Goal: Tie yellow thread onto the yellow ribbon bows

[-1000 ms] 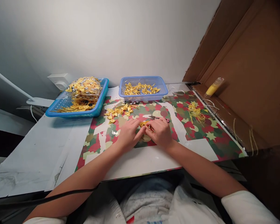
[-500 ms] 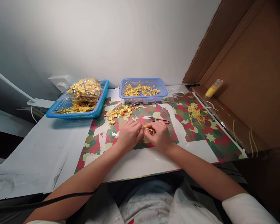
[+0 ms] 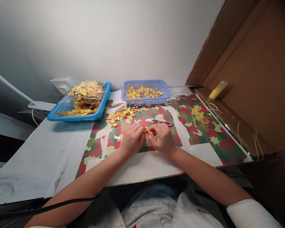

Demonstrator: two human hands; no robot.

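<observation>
Close together over the patterned mat, both my hands are closed around one small yellow ribbon bow (image 3: 147, 129), mostly hidden by the fingers. My left hand (image 3: 134, 136) pinches it from the left. With thumb and forefinger, my right hand (image 3: 163, 136) grips its thin yellow tie, which forms a small loop at the fingertips. Just beyond the hands lie thread snips (image 3: 163, 123) with a pink handle. A loose group of yellow bows (image 3: 120, 116) with thin stems rests to the upper left, and several silvery beads (image 3: 137, 106) sit behind it.
A blue basket (image 3: 102, 109) at left holds a plastic bag of bows and loose stemmed ones. Another basket (image 3: 165, 98) by the wall holds more bows. Yellow thread scraps (image 3: 199, 116) lie at right, near a yellow tube (image 3: 217, 90) on the cardboard ledge. A dark cable (image 3: 61, 202) crosses my left forearm.
The yellow tie at my right fingertips has gone from a nearly straight strand to a curved loop. Both hands stay almost in place, with slight finger movement.
</observation>
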